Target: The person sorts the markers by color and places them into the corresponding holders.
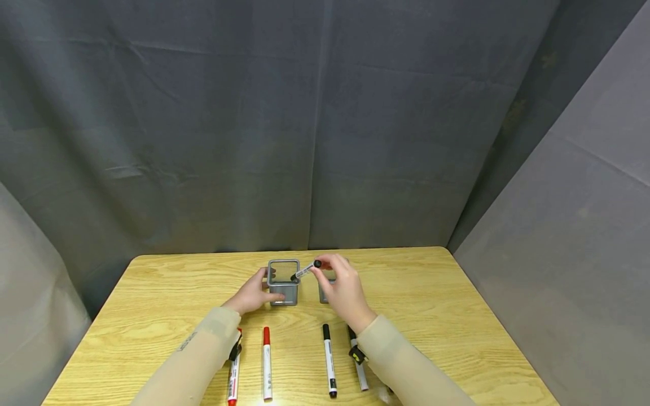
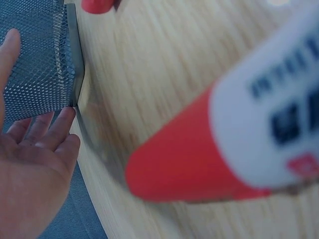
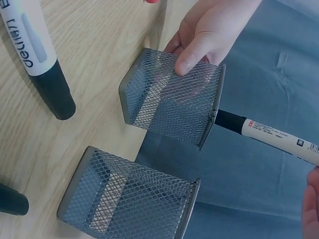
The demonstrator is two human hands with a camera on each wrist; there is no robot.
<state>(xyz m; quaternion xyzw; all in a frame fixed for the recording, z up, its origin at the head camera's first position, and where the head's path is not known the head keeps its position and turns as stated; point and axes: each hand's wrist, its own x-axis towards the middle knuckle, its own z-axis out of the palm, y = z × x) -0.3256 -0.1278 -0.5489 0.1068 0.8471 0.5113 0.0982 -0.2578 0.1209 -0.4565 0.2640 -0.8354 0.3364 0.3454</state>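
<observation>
A square grey mesh pen holder point(image 1: 288, 294) stands toward the back of the table. My left hand point(image 1: 251, 294) grips its side, thumb across the front and fingers behind, as the right wrist view also shows at the mesh wall point(image 3: 169, 94). Between thumb and fingers, my right hand point(image 1: 347, 290) pinches a black-capped white marker point(image 1: 306, 270) near one end. The marker slants down to the left, and its black cap point(image 3: 230, 120) is right at the holder's rim. A second mesh holder point(image 3: 134, 199) stands to the right, partly hidden by my right hand in the head view.
Two red markers lie nearer the front left, one point(image 1: 267, 366) uncovered and one point(image 1: 233, 378) partly under my left wrist. Black markers lie front right, one point(image 1: 329, 363) in the open and another point(image 1: 359, 369) beside my right wrist. A grey curtain point(image 1: 228, 141) hangs behind the table.
</observation>
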